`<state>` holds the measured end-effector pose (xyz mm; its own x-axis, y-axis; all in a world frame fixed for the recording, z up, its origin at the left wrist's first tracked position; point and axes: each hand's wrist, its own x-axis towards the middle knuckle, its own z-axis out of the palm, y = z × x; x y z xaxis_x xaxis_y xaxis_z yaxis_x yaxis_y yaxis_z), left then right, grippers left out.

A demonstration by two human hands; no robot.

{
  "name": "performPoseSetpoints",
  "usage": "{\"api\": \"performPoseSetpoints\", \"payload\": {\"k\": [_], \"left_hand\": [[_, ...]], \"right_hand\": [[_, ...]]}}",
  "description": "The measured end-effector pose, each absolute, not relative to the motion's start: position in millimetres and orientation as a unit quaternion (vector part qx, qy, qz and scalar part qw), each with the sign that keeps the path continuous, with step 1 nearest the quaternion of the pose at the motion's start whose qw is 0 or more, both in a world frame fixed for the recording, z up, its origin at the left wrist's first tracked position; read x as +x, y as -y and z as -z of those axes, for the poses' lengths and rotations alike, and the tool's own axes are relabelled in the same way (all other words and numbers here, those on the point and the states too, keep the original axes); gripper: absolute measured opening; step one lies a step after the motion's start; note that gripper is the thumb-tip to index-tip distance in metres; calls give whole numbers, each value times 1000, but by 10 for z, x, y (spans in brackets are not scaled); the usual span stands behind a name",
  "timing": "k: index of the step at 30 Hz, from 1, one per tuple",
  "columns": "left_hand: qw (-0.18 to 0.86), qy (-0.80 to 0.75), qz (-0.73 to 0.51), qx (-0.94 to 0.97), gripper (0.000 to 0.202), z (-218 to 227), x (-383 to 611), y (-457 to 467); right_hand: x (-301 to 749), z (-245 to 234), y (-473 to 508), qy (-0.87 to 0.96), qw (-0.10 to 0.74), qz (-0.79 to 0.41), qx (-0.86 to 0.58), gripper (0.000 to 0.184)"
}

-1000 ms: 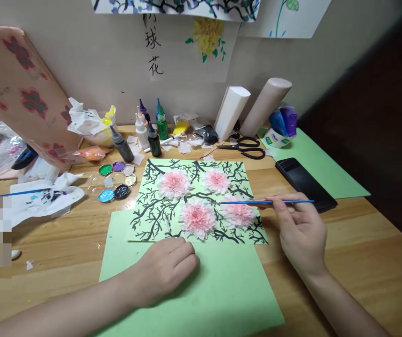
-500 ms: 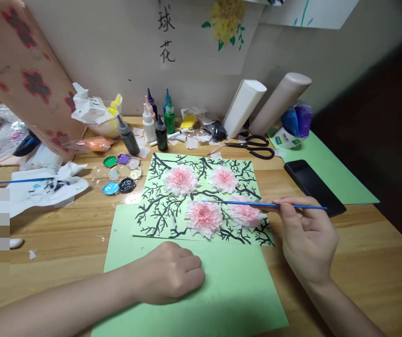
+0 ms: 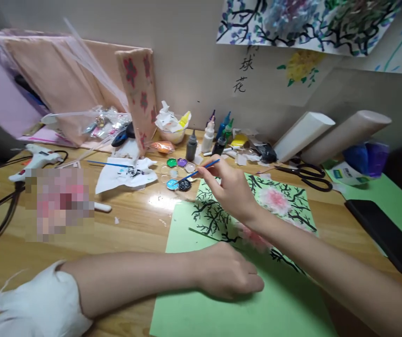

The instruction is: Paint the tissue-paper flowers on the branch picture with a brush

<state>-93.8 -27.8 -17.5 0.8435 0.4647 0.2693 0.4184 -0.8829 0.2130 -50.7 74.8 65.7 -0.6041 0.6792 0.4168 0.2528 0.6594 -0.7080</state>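
My right hand (image 3: pixel 232 189) pinches a thin blue paintbrush (image 3: pixel 206 167), whose tip is at the light-blue paint (image 3: pixel 171 183) in a flower-shaped palette (image 3: pixel 167 171). Green, purple and black paints fill other wells. Under my right forearm lies a light-green picture (image 3: pixel 208 210) with black painted branches and raised pink paper flowers (image 3: pixel 274 201). The arm hides part of it. My left hand (image 3: pixel 230 272) rests as a closed fist on a larger green sheet (image 3: pixel 183 309), just in front of the picture, with nothing visible in it.
Paint bottles (image 3: pixel 208 136) stand along the wall. Black scissors (image 3: pixel 309 175) and a black phone (image 3: pixel 386 236) lie to the right. On the left are a stained tissue (image 3: pixel 116 180) with another brush, and a white glue gun (image 3: pixel 34 161) with a cord.
My right hand has moved left from over the picture, bringing the brush tip to the blue paint. My left fist stays on the green sheet. The view has turned left.
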Motion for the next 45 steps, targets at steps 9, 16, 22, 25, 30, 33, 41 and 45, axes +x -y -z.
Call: {"api": "performPoseSetpoints", "payload": {"k": [9, 16, 22, 25, 30, 33, 41, 45], "left_hand": [[103, -235, -159, 953, 8, 149, -932, 294], [107, -236, -160, 953, 8, 150, -938, 286], [90, -232, -152, 957, 7, 151, -968, 278], [98, -237, -155, 954, 9, 148, -984, 269], [111, -246, -165, 949, 13, 111, -993, 244], [119, -248, -170, 946, 17, 85, -988, 234], [139, -259, -207, 933, 23, 39, -964, 219], [144, -259, -203, 933, 23, 33, -964, 214]], "right_hand": [[-459, -565, -755, 853, 321, -267, -313, 12], [-467, -572, -792, 841, 341, -275, -318, 13], [-213, -659, -788, 802, 410, -300, -315, 9], [258, -713, -846, 724, 516, -288, -357, 7], [1220, -525, -860, 553, 624, -308, -458, 6], [1546, -296, -740, 504, 624, -353, -481, 7], [1674, -53, -558, 511, 564, -416, -498, 8], [1718, -17, -556, 531, 548, -402, -506, 9]]}}
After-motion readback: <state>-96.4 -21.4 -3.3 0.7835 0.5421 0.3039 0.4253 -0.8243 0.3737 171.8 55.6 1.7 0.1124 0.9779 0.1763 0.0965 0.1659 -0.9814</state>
